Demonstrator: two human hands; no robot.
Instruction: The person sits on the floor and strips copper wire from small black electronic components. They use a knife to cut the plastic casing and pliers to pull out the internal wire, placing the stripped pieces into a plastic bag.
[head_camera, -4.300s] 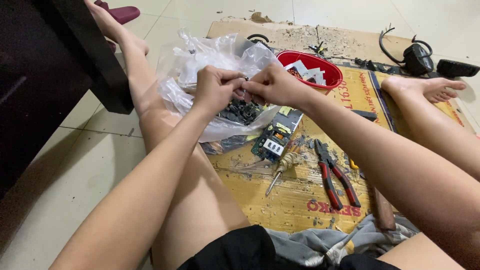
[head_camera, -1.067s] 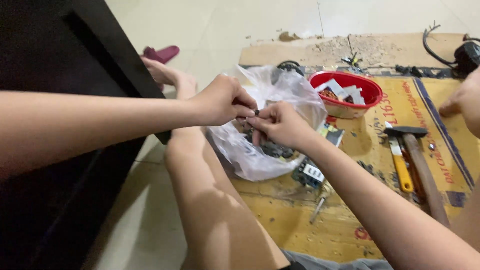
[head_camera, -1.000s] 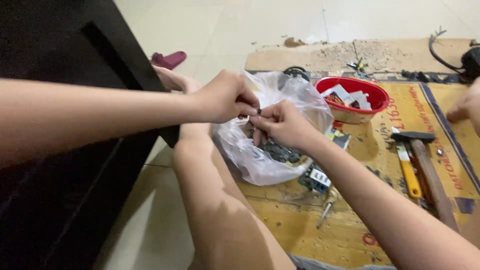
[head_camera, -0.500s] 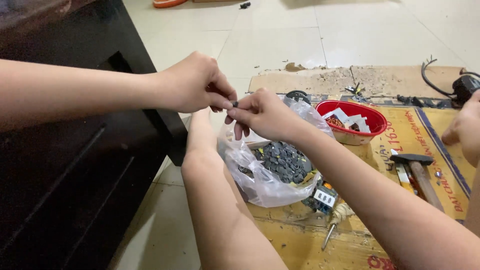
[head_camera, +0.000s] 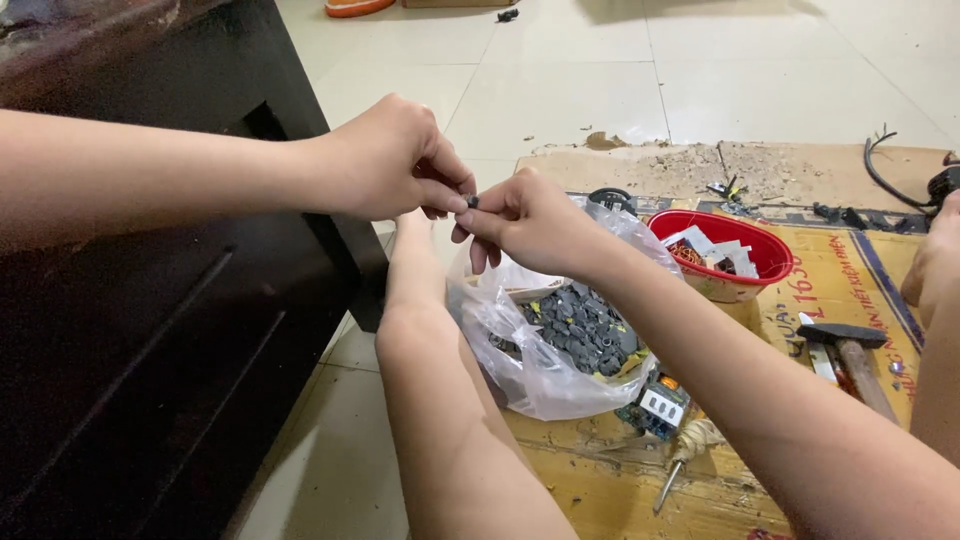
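Small dark part (head_camera: 472, 201): upper centre of the frame, pinched between both hands above the bag.
Left hand (head_camera: 395, 160): thumb and forefinger pressed together on the part's left side.
Right hand (head_camera: 530, 222): fingertips pinching the part's right side, other fingers curled.
Clear plastic bag (head_camera: 545, 350): centre, open, full of dark grey pieces, beside a bare leg.
Red bowl (head_camera: 722, 252): right of the bag, holding scraps.
Hammer (head_camera: 850, 350): right edge, on cardboard.
Circuit board (head_camera: 655, 405): just below the bag.
Dark cabinet (head_camera: 130, 380): left side.
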